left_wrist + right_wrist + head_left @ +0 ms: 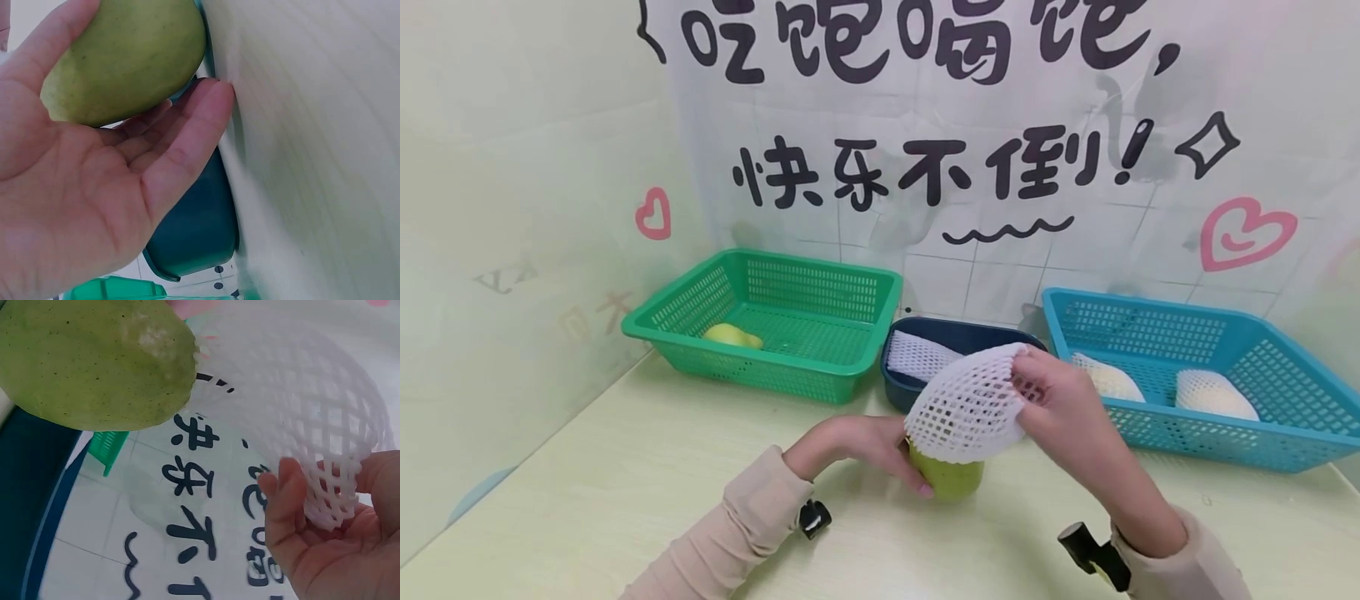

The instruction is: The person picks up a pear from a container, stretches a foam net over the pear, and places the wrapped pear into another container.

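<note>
An oval green fruit (134, 59) with dark specks stands on the table, gripped by my left hand (880, 446) with the thumb on one side and the fingers on the other. Over its top sits the open end of a white foam net sleeve (962, 404), which hides the upper part in the head view. My right hand (1060, 396) pinches the gathered far end of that sleeve, up and to the right of the fruit. In the right wrist view the sleeve (312, 412) spreads from my right fingers (290, 487) to the fruit's end.
Behind my hands, a dark blue bin (906, 393) holds another foam net sleeve (919, 354). A green basket (760, 371) at back left contains a yellow-green fruit (730, 335). To the right, a blue basket (1225, 433) contains two net-covered fruits (1213, 396).
</note>
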`<action>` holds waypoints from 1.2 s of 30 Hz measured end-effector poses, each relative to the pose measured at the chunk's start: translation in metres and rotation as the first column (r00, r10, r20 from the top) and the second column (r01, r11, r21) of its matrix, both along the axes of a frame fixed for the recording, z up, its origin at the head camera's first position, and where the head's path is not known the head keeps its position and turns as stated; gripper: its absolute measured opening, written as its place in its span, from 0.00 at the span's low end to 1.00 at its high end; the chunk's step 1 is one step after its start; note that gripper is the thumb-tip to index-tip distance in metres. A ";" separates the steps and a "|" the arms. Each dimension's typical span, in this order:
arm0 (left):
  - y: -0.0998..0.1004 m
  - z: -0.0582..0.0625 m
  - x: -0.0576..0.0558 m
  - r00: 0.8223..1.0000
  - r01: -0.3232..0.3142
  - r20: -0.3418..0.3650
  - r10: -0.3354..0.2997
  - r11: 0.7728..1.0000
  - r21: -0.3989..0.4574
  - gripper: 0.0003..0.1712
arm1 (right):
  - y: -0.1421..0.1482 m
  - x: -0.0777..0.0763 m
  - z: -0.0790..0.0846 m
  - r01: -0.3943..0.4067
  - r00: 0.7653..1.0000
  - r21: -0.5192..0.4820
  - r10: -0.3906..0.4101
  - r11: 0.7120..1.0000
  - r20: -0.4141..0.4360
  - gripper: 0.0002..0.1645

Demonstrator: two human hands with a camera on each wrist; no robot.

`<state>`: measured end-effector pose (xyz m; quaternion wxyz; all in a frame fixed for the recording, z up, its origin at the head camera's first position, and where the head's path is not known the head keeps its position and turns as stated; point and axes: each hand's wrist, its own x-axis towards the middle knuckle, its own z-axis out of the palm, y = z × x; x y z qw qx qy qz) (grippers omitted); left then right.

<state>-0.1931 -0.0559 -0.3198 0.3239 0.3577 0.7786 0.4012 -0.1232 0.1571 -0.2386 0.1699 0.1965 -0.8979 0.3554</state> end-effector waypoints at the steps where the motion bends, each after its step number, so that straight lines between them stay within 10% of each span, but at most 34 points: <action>1: -0.001 0.000 0.000 1.000 -0.010 -0.005 0.010 1.000 -0.007 0.50 | -0.002 0.002 0.000 0.008 0.999 0.038 -0.007 0.999 -0.043 0.18; 11: -0.008 0.008 0.004 0.991 -0.130 0.020 0.135 0.980 -0.150 0.53 | -0.008 0.017 0.003 0.144 0.965 0.199 -0.094 0.969 -0.243 0.19; 21: -0.002 0.007 0.007 0.991 -0.130 -0.025 0.128 0.989 -0.070 0.43 | 0.019 0.014 0.010 0.058 0.998 0.193 -0.063 0.980 0.016 0.25; 28: 0.004 0.006 0.009 0.989 -0.117 -0.097 0.113 0.992 -0.044 0.45 | 0.023 0.005 0.008 -0.020 0.978 0.180 -0.018 0.983 0.210 0.32; 36: 0.012 0.004 0.009 0.990 -0.038 -0.134 0.049 0.996 0.085 0.43 | 0.020 0.003 0.007 -0.008 0.982 0.202 -0.031 0.979 0.188 0.32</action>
